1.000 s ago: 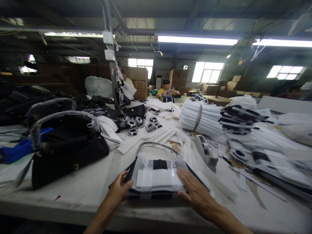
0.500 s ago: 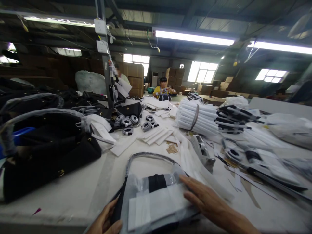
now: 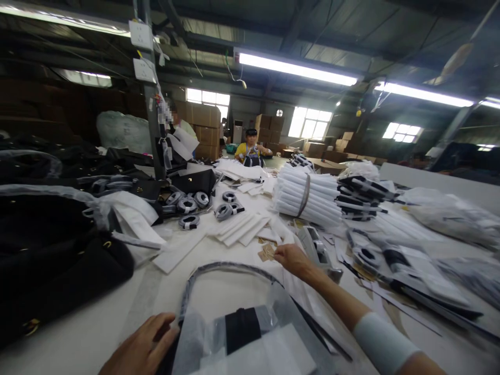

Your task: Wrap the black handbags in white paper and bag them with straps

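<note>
Head view is showing your left hand (image 3: 146, 346) lying low at the near edge of the bench (image 3: 97, 323), fingers curled loosely against the left side of the wrapped bag (image 3: 250, 338); you are touching its plastic cover, but I cannot tell whether you are gripping it. The bag is lying flat directly in front of you, between your two arms, with its thin strap (image 3: 219, 271) arching away from you over the bench top.

Your right hand (image 3: 291, 258) is reaching out well beyond the bag, past the top of the strap. Its fingers are bending slightly and resting at some small brown scraps (image 3: 267, 252) just to its left; it is holding nothing that shows. Just to the right of that hand a grey tape dispenser (image 3: 318, 250) is lying on its side. Farther ahead of it, flat white strips (image 3: 242, 229) are fanning out, and a strapped bundle of white rolls (image 3: 307, 198) is sitting beyond those. To the left of your left hand, a large black bag (image 3: 58, 260) is taking up the bench. A person in yellow (image 3: 250, 151) is working at the far end.
</note>
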Tool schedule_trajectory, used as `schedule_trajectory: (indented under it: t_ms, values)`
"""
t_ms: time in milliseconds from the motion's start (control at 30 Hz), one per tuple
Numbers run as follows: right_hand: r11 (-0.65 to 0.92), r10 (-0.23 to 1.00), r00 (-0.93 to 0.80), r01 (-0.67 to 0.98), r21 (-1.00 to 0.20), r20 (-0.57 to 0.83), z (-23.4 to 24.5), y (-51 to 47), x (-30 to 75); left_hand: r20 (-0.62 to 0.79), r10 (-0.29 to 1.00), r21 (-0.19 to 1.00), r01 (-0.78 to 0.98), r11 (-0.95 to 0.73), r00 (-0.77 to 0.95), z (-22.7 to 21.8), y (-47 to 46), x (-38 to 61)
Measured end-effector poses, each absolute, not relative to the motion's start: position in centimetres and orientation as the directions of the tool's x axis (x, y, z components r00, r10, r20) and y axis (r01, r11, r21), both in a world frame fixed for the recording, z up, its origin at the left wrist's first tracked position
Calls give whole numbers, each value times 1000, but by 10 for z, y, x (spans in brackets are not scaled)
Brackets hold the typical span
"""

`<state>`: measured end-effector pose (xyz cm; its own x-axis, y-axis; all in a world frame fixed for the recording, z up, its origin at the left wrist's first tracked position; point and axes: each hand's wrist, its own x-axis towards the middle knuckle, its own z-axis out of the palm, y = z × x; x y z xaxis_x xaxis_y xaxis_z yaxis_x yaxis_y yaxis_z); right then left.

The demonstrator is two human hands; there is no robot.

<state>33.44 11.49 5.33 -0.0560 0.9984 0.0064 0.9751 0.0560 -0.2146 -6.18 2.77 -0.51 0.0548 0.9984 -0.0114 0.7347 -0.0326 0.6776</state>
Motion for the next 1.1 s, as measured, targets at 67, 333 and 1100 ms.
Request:
schedule_trajectory:
  t_ms: [67, 333, 1100]
  values:
    - [37, 999, -41, 986, -163, -22, 39, 136, 326, -100, 988, 681, 732, -18, 118, -4, 41, -49]
    - [25, 992, -29, 999, -38, -122, 10, 170, 324, -183, 950, 828, 561, 9, 254, -1, 62, -31]
    - [-59, 946, -312, 116, -991, -93, 127, 97, 268, 184, 959, 913, 323, -248, 216, 60, 49, 9]
